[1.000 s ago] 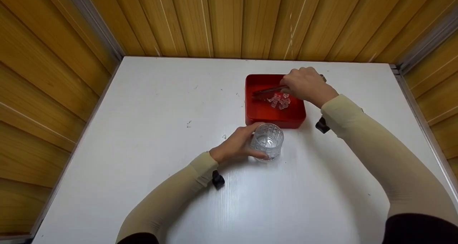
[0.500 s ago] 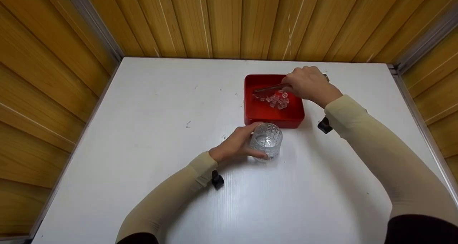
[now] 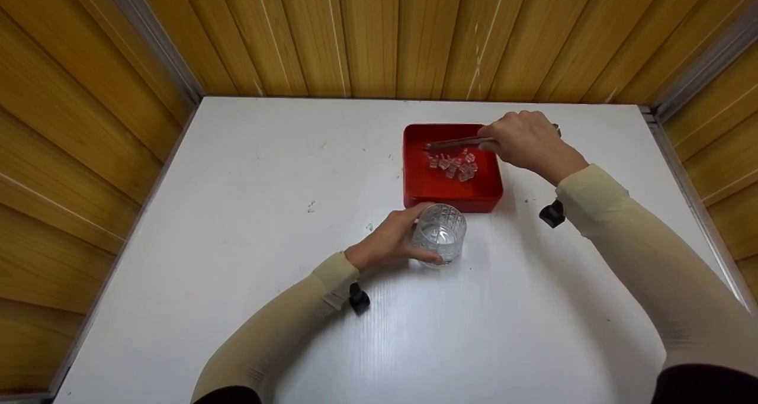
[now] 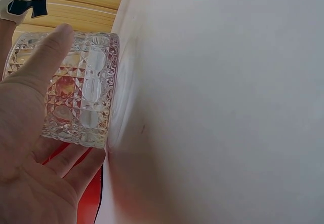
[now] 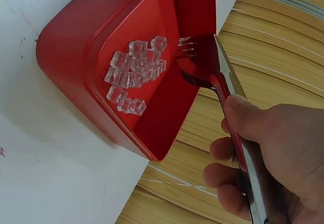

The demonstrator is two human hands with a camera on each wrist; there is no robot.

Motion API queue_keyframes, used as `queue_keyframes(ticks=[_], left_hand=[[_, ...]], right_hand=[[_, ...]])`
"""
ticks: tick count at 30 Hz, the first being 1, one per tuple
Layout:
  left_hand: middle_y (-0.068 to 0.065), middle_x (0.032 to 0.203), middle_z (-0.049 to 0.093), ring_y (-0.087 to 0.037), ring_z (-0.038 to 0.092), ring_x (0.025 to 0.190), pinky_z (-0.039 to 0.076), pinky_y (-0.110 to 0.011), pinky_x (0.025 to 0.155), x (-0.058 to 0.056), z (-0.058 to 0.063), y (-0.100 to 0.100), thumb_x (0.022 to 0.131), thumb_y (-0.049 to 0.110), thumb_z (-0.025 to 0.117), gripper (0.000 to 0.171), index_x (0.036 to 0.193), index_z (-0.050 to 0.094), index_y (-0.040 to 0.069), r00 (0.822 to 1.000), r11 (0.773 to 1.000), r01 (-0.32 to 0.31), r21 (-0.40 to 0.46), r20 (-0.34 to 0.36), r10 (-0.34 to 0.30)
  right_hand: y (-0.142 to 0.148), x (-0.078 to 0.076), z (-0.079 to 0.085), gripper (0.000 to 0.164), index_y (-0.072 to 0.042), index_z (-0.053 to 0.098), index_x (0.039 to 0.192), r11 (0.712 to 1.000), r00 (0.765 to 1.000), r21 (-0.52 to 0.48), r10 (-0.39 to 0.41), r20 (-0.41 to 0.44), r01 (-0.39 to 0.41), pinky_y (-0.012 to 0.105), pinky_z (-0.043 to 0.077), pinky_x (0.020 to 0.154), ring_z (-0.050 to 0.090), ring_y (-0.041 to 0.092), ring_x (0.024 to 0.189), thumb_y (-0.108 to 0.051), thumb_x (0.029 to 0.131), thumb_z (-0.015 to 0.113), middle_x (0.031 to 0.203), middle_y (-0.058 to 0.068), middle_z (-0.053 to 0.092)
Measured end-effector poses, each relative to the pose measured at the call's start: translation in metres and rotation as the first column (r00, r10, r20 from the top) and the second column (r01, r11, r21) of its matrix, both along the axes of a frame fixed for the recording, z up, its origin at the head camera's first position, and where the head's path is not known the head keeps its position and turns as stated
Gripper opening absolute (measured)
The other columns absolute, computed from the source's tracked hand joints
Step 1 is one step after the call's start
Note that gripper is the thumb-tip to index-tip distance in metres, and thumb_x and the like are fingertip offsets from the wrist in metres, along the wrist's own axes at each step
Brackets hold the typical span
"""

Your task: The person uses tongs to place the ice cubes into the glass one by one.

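Note:
My left hand [image 3: 391, 238] holds a clear cut-glass tumbler [image 3: 448, 229] standing on the table, thumb on one side and fingers on the other. The tumbler's faceted wall [image 4: 83, 89] fills the grip in the left wrist view. My right hand [image 3: 527, 140] grips metal serving tongs [image 3: 459, 143] over the red square tray [image 3: 426, 192]. The tongs have a forked end [image 5: 200, 51] and a spoon-like end [image 5: 195, 77], set apart. Several clear ice-like cubes [image 5: 134, 72] lie on the tray floor, and a small clear piece [image 5: 185, 40] shows beside the fork tines.
The white table [image 3: 266, 173] bears everything, with the tray just beyond the tumbler. Yellow wood-look panels [image 3: 367, 37] rise behind the table and along both sides. Small dark marks [image 3: 311, 207] dot the tabletop.
My right hand has moved right with the tongs, whose tips have shifted slightly right and up. More cubes show in the tray. My left hand and the tumbler stay put.

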State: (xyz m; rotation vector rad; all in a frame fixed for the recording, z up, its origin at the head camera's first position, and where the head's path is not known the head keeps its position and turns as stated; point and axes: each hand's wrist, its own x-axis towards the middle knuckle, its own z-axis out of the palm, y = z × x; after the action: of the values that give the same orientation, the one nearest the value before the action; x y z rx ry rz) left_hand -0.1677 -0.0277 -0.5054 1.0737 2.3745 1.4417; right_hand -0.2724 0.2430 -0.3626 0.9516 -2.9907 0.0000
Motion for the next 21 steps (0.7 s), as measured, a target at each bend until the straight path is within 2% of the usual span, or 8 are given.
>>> queue_keyframes(ticks=[11, 17, 21], left_hand=[[-0.006, 0.136, 0.065, -0.018, 0.060, 0.125, 0.043, -0.026, 0.109, 0.002, 0.001, -0.003, 0.073, 0.032, 0.095, 0.093, 0.149, 0.047, 0.011, 1.000, 1.000, 0.009, 0.015, 0.017, -0.009], [-0.007, 0.134, 0.066, -0.018, 0.061, 0.123, 0.044, -0.027, 0.108, 0.000, 0.001, -0.004, 0.072, 0.032, 0.096, 0.093, 0.148, 0.047, 0.009, 1.000, 1.000, 0.011, -0.006, -0.029, -0.011], [-0.007, 0.135, 0.066, -0.018, 0.061, 0.122, 0.044, -0.026, 0.108, 0.000, 0.001, -0.005, 0.073, 0.034, 0.095, 0.093, 0.149, 0.047, 0.010, 0.999, 1.000, 0.012, -0.010, -0.032, -0.012]], right_hand=[[0.014, 0.014, 0.005, 0.014, -0.011, 0.078, 0.108, 0.997, 0.998, -0.078, -0.028, -0.057, 0.024, 0.032, 0.036, 0.045, 0.050, 0.023, 0.057, -0.016, 0.095, 0.075, 0.083, 0.010, 0.076], [0.022, 0.023, 0.008, 0.012, -0.010, 0.077, 0.105, 0.994, 0.993, -0.111, -0.013, -0.121, 0.000, 0.032, 0.037, 0.045, 0.050, 0.022, 0.056, -0.016, 0.095, 0.075, 0.078, 0.007, 0.073], [0.027, 0.030, 0.009, 0.015, -0.007, 0.076, 0.107, 0.993, 0.992, -0.119, -0.019, -0.127, 0.003, 0.031, 0.037, 0.045, 0.049, 0.022, 0.056, -0.017, 0.095, 0.074, 0.079, 0.007, 0.072]])
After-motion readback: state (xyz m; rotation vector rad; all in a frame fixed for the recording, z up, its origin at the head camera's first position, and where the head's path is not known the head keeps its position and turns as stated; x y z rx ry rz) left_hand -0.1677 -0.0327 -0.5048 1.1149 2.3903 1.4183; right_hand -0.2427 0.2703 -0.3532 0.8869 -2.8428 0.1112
